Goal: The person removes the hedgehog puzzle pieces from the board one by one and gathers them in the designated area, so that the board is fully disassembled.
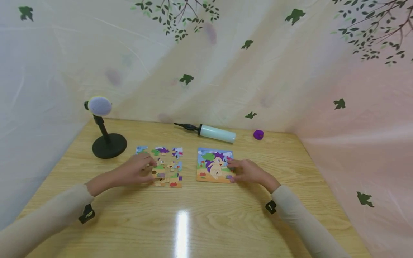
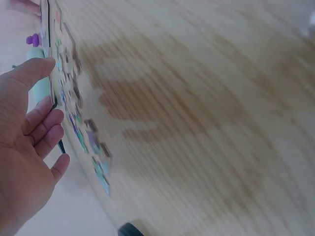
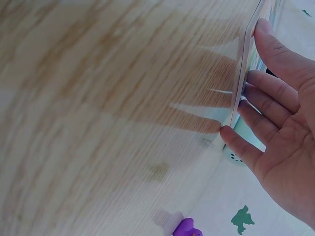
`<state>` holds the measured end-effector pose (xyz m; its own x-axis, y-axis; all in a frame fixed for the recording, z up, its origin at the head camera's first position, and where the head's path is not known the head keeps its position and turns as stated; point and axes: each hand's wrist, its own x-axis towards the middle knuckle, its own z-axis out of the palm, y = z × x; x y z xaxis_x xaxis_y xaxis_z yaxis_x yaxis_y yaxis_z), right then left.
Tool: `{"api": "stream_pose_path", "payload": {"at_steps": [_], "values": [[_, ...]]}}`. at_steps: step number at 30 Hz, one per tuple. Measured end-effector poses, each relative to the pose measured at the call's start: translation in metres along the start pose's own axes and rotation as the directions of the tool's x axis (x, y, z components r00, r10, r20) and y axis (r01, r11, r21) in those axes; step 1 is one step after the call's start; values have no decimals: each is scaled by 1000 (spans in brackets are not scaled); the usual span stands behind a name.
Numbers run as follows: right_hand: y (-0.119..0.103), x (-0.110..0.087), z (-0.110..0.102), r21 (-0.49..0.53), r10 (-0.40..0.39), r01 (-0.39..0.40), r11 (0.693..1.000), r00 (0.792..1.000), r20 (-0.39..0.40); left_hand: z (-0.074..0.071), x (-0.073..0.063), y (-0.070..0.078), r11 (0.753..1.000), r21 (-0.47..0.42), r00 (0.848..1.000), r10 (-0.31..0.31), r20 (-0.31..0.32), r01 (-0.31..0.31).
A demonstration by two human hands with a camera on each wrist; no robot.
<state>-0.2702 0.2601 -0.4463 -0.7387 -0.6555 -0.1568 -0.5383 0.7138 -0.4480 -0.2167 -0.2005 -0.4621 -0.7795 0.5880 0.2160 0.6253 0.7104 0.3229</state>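
Loose jigsaw pieces point(image 1: 175, 181) lie in spaced rows on the table, left of centre. My left hand point(image 1: 137, 170) is over their left side, thumb apart from the fingers; the left wrist view shows nothing held between them. To the right lies a square puzzle board point(image 1: 213, 164) picturing a purple-spined hedgehog. At the board's right edge is my right hand point(image 1: 251, 175). In the right wrist view, its fingertips point(image 3: 227, 132) touch the board's side point(image 3: 240, 78), fingers extended rather than curled round it. Some pieces are partly hidden behind the left hand.
Behind the board lies a pale blue hand pump point(image 1: 217, 133) with a black nozzle. A small purple object point(image 1: 258, 134) sits at the back right. At the back left stands a round lamp point(image 1: 109, 145) on a black base. A patterned curtain point(image 1: 226, 71) hangs behind the table.
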Motion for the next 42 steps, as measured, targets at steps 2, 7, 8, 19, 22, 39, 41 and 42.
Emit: {"api": "stream_pose_path", "payload": {"at_steps": [2, 7, 8, 19, 22, 39, 41, 42], "values": [[0, 0, 0, -4, -2, 2, 1000, 1000, -3, -1, -4, -2, 1000, 2, 1000, -2, -4, 2], [1, -1, 0, -10, -2, 2, 1000, 1000, -11, -2, -12, -4, 999, 27, 1000, 17, -6, -17], [1, 0, 1, -8, -1, 1, 1000, 1000, -12, -3, -13, -4, 999, 31, 1000, 14, -5, -14], [2, 1, 1, 10, -11, 12, 1000, 1000, -8, -6, -32, -12, 999, 43, 1000, 0, -30, 1], [1, 1, 0, 18, -5, 5, 1000, 1000, -4, -9, -37, -13, 999, 42, 999, -2, -34, 4], [2, 1, 3, 8, -16, 16, 1000, 1000, -16, -20, -46, -21, 996, 84, 999, -17, -30, 20], [2, 1, 3, 14, -12, 12, 1000, 1000, -14, -19, -46, -21, 996, 91, 999, -16, -31, 18], [2, 1, 3, 17, -10, 10, 1000, 1000, -13, -19, -47, -21, 996, 92, 999, -18, -29, 20]]}}
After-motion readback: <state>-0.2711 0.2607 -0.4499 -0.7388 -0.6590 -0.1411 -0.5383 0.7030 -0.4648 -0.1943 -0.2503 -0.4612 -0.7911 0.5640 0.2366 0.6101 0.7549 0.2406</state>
